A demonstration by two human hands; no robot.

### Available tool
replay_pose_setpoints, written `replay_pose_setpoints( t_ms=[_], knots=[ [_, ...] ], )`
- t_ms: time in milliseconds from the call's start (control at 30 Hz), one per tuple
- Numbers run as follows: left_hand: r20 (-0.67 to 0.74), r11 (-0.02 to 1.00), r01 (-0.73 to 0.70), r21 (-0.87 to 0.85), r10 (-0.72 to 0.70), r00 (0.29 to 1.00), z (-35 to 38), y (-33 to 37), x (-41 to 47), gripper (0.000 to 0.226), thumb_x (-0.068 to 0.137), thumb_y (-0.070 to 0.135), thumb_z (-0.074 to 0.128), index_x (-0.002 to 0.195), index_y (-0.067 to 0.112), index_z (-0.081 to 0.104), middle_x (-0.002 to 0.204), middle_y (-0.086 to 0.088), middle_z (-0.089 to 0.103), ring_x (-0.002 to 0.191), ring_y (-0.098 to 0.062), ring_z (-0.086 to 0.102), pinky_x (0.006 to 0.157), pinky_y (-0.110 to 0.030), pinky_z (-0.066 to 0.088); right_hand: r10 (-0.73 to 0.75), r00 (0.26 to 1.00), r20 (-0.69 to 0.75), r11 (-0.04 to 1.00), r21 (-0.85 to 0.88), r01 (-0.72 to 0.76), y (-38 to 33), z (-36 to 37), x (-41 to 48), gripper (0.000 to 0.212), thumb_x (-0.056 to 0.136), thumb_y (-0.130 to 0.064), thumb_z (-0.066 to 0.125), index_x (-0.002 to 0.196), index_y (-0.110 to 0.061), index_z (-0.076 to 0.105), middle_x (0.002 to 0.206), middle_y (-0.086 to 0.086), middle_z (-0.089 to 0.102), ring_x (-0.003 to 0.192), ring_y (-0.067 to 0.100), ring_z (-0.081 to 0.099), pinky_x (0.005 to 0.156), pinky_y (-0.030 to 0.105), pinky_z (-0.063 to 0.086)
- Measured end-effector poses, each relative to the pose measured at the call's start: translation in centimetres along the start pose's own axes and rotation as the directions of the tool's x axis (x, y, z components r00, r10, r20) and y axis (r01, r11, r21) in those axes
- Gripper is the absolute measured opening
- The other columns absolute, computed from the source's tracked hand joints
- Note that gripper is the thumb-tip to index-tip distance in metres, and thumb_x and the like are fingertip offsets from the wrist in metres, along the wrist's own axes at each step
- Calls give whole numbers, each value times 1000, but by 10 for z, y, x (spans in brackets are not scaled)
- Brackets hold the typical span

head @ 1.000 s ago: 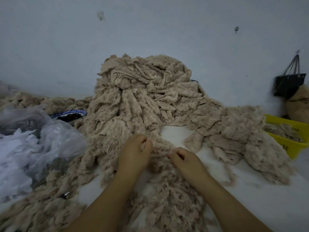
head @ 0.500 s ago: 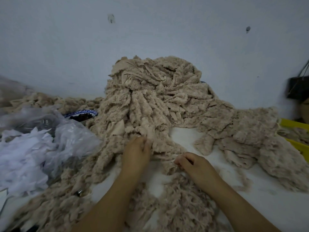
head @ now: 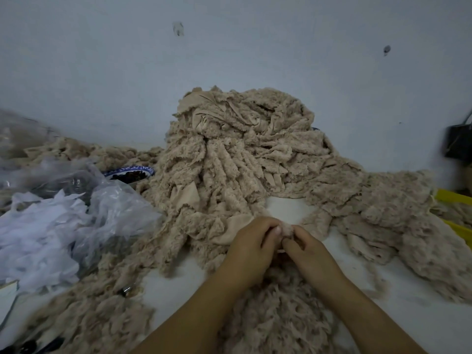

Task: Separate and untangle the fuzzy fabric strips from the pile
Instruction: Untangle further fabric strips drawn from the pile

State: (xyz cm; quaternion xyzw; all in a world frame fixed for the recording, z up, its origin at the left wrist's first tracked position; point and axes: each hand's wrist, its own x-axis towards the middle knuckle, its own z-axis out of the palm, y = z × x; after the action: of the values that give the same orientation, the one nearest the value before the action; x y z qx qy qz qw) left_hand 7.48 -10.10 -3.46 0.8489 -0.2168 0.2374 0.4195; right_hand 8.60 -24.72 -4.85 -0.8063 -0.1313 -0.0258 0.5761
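Observation:
A tall pile of beige fuzzy fabric strips (head: 237,154) rises against the wall at the centre. More strips spread to the right (head: 398,213) and lie heaped close to me (head: 278,315). My left hand (head: 251,245) and my right hand (head: 306,247) meet just below the pile. Between their fingertips they pinch the end of one fuzzy strip (head: 286,229). The rest of that strip is hidden under my hands.
A clear plastic bag with white scraps (head: 51,226) lies at the left. A blue-rimmed bowl (head: 129,172) sits behind it. A yellow basket (head: 457,213) stands at the right edge, a dark bag (head: 458,141) hangs on the wall. White table surface (head: 421,325) shows at lower right.
My hands have come together; before they were apart on the strips, now both pinch one strip end. The view has shifted left.

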Motion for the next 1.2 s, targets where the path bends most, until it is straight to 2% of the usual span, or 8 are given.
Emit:
replay_pose_setpoints(
  t_ms=[133,267,367,500,600,800,933,1200],
  knots=[
    [-20,993,64,-103,-67,998,-2,1,1,17,102,27,53,112,20,66,102,13,62,92,2,58,75,-9,44,15,996,-88,998,-62,-21,0,0,2,11,98,-39,52,97,-36,63,87,-7,72,79,7,68,75,33,57],
    [158,994,113,12,-113,981,0,-7,0,39,97,37,60,134,28,52,124,15,50,104,10,48,85,-3,38,150,975,-166,930,358,-82,-5,-3,1,16,102,-23,51,99,-25,66,92,-1,76,83,15,74,70,32,61],
    [295,957,172,233,-238,925,0,-17,0,36,98,21,54,134,17,54,130,-1,53,116,-15,52,94,-23,42,200,962,-188,845,530,-72,-5,-8,1,19,104,-18,47,104,-20,66,100,2,75,91,19,73,75,32,60],
    [35,922,368,118,-375,927,-12,-26,3,17,97,6,44,106,9,59,112,-7,62,93,-20,60,81,-33,50,233,959,-160,800,592,-95,-5,-11,2,18,103,-16,47,110,-7,61,106,15,67,97,29,66,88,46,58],
    [-147,907,419,44,-409,901,-20,-33,5,20,98,8,46,113,7,59,133,-9,55,112,-22,53,87,-22,40,244,960,-138,799,589,-118,-4,-10,2,16,102,-14,46,105,1,53,97,15,53,90,29,53,92,50,56],
    [-214,917,400,1,-390,895,-17,-25,5,18,97,23,50,105,9,57,113,-4,51,111,-22,48,83,-30,39,235,968,-89,715,691,-110,-7,-11,2,11,101,-11,45,101,-17,54,76,9,47,70,21,51,70,36,58],
    [-285,913,408,5,-390,876,-19,-30,4,34,104,15,39,131,5,56,138,-9,51,132,-23,44,112,-31,33,293,955,-37,606,780,-156,-5,-17,5,23,104,-14,43,124,-24,50,91,11,70,84,23,71,83,42,59],
    [-301,900,436,1,-416,858,-23,-29,3,42,102,4,36,140,13,53,151,0,42,139,-13,36,115,-25,27,280,960,-27,477,872,-114,-5,-22,7,33,106,-22,40,129,-5,56,96,10,71,67,14,70,59,28,57]
  ],
)
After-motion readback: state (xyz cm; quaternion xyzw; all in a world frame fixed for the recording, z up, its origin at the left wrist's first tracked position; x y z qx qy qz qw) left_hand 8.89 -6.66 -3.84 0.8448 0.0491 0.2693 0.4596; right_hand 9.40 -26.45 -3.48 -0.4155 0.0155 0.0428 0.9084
